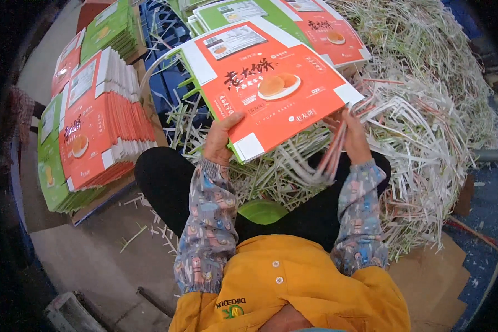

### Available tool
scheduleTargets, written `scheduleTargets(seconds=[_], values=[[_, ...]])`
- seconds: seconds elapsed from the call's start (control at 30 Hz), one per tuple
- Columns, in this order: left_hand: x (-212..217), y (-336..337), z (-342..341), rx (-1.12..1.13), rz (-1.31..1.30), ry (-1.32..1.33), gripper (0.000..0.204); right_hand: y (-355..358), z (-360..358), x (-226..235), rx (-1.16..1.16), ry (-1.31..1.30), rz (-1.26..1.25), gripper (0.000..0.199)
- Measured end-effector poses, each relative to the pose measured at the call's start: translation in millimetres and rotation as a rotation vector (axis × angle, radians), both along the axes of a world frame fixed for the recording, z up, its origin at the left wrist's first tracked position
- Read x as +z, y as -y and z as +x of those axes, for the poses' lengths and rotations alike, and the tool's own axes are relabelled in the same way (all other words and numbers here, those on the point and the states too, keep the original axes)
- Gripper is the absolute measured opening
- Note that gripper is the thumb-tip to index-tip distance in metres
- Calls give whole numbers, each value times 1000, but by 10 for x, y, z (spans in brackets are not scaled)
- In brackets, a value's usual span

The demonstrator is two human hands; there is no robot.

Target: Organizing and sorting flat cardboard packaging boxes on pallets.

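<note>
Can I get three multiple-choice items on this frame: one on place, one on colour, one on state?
1. Where is the stack of finished flat cartons?
A. On the person's left
B. On the person's right
C. On the person's lap

2. What is the main colour of the printed carton sheet held up?
A. Blue
B. Orange-red
C. Black

3. What is the right hand doing?
A. Resting open on the floor
B. Gripping a bunch of trimmed paper strips
C. Holding scissors

Answers:
1. A, the stack sits at the picture's left, beside the person's left knee.
2. B, the sheet's face is orange-red with white flaps and a green edge; the left hand grips its lower edge.
3. B, the fingers close on strips hanging from the sheet's right side, next to the heap of offcuts.
</note>
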State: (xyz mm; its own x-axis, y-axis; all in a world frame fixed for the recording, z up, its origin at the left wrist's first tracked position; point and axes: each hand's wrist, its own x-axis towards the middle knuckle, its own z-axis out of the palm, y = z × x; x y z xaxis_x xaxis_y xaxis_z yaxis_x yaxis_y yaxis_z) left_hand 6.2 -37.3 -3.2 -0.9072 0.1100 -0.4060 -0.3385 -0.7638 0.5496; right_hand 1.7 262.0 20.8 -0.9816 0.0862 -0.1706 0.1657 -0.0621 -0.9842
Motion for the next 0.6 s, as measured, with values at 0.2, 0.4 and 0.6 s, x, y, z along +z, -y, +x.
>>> scheduleTargets(seconds=[0.2, 0.4, 0.6], values=[[-212, -142, 23, -50, -168, 26, 41, 197, -271, -147, -390, -89, -100, 39], [-147, 1, 52, -19, -136, 5, 40, -70, -291, -240, -149, -32, 93, 28], [-133, 184, 87, -54, 19, 44, 39, -1052, -755, -412, -324, -171, 587, 34]])
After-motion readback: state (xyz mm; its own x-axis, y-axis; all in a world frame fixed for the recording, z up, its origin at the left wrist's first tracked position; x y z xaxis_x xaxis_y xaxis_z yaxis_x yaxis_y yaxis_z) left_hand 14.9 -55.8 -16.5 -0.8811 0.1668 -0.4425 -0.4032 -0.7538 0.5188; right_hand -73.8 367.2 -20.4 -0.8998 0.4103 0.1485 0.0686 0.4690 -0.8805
